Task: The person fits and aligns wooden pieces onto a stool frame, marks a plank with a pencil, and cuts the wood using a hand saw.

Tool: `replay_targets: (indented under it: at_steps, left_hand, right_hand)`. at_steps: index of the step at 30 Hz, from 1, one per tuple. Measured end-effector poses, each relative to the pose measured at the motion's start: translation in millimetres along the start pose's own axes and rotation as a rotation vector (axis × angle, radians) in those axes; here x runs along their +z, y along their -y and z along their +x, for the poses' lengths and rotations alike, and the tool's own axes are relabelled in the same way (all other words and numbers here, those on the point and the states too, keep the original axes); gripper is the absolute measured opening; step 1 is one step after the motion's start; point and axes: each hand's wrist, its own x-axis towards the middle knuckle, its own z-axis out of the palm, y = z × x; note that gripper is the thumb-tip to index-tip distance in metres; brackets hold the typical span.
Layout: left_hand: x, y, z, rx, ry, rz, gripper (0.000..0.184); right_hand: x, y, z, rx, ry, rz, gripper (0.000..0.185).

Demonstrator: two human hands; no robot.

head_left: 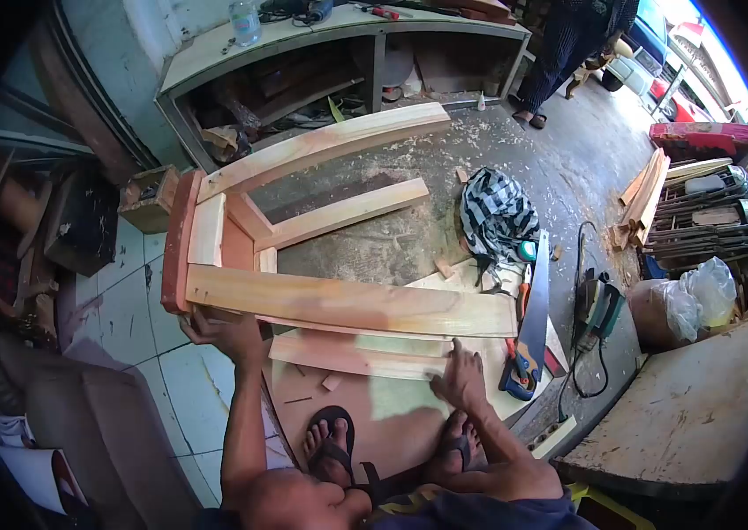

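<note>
A wooden stool frame (352, 300) lies on its side, with several pale legs reaching right from a reddish-brown top (181, 243). My left hand (228, 336) grips the near lower corner of the frame, where the leg meets the top; some fingers are hidden beneath it. A loose pale plank (361, 356) rests on the board below the nearest leg. Over the right end of this plank is my right hand (458, 378), fingers apart and holding nothing. To its right lies a handsaw (535, 309) with a blue handle, beside orange-handled pliers (513, 358).
A checked cloth (498, 212) lies beyond the legs. On the right are a corded power tool (599, 309), stacked metal frames (714, 212) and a wooden panel (674, 406). A workbench (339, 31) stands behind. At the back right, a person (568, 53) stands. My feet flank the board.
</note>
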Motion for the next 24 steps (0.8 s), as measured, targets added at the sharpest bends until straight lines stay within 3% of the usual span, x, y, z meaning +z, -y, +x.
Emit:
replay_targets:
  at_steps: [2, 4, 5, 7, 8, 10, 12, 13, 15, 17, 21, 23, 24]
  left_hand:
    - [-8, 5, -5, -0.067, -0.03, -0.396, 0.097]
    - [-11, 3, -1, -0.074, -0.042, -0.503, 0.094]
    - [-10, 0, 3, -0.065, -0.046, -0.616, 0.092]
    - [-9, -3, 0, -0.044, -0.063, -0.527, 0.093]
    - [-5, 1, -1, -0.052, -0.06, -0.516, 0.094]
    - [-11, 13, -6, -0.084, -0.065, -0.468, 0.095]
    - [-23, 19, -10, 0.021, -0.017, -0.566, 0.088]
    - [-29, 16, -9, -0.005, -0.017, -0.701, 0.077]
    - [-29, 32, -18, 0.026, -0.067, -0.674, 0.056]
    - [-15, 58, -36, -0.072, 0.025, -0.803, 0.066]
    - [-32, 77, -47, -0.4, 0.134, -0.895, 0.049]
    - [-42, 85, -48, -0.689, 0.209, -0.999, 0.045]
    - [-30, 95, -62, -0.756, 0.159, -1.039, 0.035]
  right_hand:
    - [-14, 7, -6, -0.094, 0.042, -0.077, 0.086]
    - [-20, -6, -5, -0.102, 0.38, -0.147, 0.085]
    - [-26, -4, -7, -0.09, 0.376, -0.142, 0.085]
    - [-59, 12, -13, -0.145, 0.521, -0.072, 0.077]
    - [-74, 19, -18, -0.214, 0.44, -0.006, 0.066]
    - [-92, 16, -25, -0.254, 0.42, 0.072, 0.064]
    - [-116, 17, -26, -0.252, 0.45, 0.116, 0.061]
    - [-131, 20, -23, -0.222, 0.504, 0.076, 0.059]
    - [-147, 17, -22, -0.252, 0.499, 0.123, 0.059]
    - [-159, 12, -20, -0.242, 0.57, 0.122, 0.059]
    - [-181, 34, -7, -0.209, 0.63, 0.141, 0.058]
    - [-187, 45, 2, -0.236, 0.647, 0.115, 0.058]
    - [-191, 53, 5, -0.225, 0.646, 0.135, 0.061]
